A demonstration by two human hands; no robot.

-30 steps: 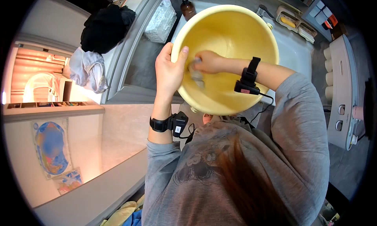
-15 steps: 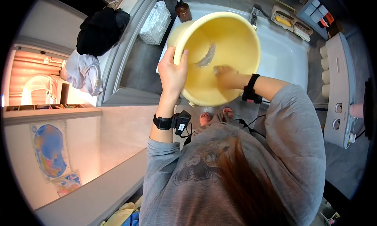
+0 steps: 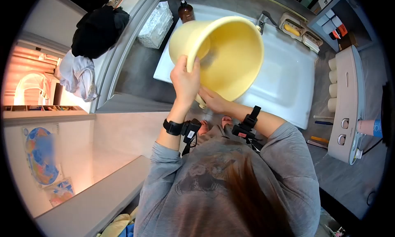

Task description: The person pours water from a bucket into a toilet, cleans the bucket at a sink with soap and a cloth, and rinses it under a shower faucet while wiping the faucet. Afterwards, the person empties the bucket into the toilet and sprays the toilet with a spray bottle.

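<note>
A large yellow bucket is tilted over the left part of the white sink, its mouth facing right and toward me. A little water shows near its bottom. My left hand grips the bucket's rim on the near left side, thumb inside and fingers outside. Just right of it, my right hand is at the lower rim, close to the left hand, with its fingers against the bucket and partly hidden. Both wrists wear black bands with small devices.
A brown pump bottle and a white woven basket stand at the sink's left. The faucet and a soap holder are behind it. A white appliance is at the right, dark clothes at the left.
My right hand has come out of the bucket's inside to its near rim. The bucket has shifted left and tilted more, uncovering more of the sink. My left hand has kept its hold.
</note>
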